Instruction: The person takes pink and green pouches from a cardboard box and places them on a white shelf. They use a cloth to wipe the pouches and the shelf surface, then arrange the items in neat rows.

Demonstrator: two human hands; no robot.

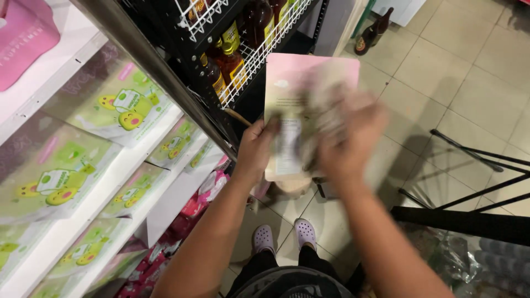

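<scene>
My left hand (255, 150) grips the left edge of a flat pink and beige pouch (292, 77), held upright in front of me. My right hand (350, 146) lies over the pouch's front and is blurred by motion, with a crumpled greyish cloth (326, 107) under its fingers against the pouch. The lower part of the pouch is hidden behind both hands.
White shelves (118, 182) on the left hold green and pink packs with cartoon avocados (124, 107). A black wire rack (251, 63) ahead carries brown bottles (229, 63). A black metal frame (475, 165) stands at right on the tiled floor (441, 72). My pale clogs (284, 234) show below.
</scene>
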